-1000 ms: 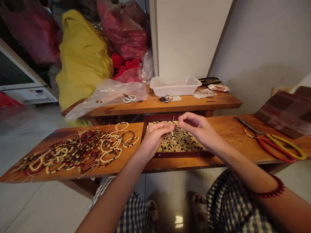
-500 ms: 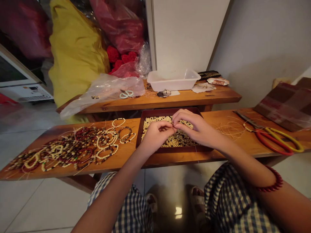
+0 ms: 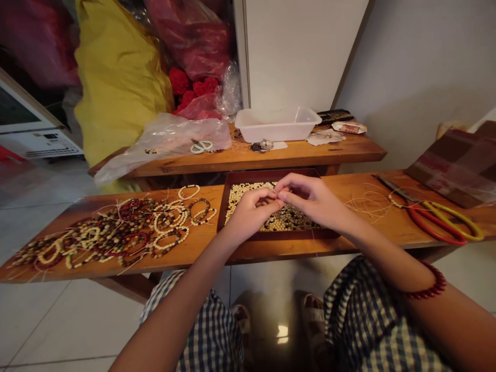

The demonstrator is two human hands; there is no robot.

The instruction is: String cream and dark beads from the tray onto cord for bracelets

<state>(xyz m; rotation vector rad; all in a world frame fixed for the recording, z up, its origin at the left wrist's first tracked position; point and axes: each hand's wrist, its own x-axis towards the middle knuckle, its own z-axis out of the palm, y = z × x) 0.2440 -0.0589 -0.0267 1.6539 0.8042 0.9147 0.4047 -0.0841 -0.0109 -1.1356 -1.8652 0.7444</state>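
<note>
Centre of frame: our left hand and right hand meet fingertip to fingertip above the dark red tray, which sits on the near wooden bench and is filled with loose beads, pale and dark mixed. Both hands have thumb and forefinger pinched nearly closed at the same spot; something small is held there, likely a bead or the end of a cord, but it is too small for us to tell which. The other fingers curl loosely. At left of the frame a heap of finished bracelets lies spread on the same bench, well apart from the hands. At right lie loose coils of thread and the red and yellow scissors. On the far bench, upper centre, stand a white plastic tub and a clear bag. Risks, as we judge them: the pinched piece could slip and vanish among the beads below; a forearm resting on the tray's near edge could tip it off the bench; the thread end could fray or miss the hole in this dim light.
</note>
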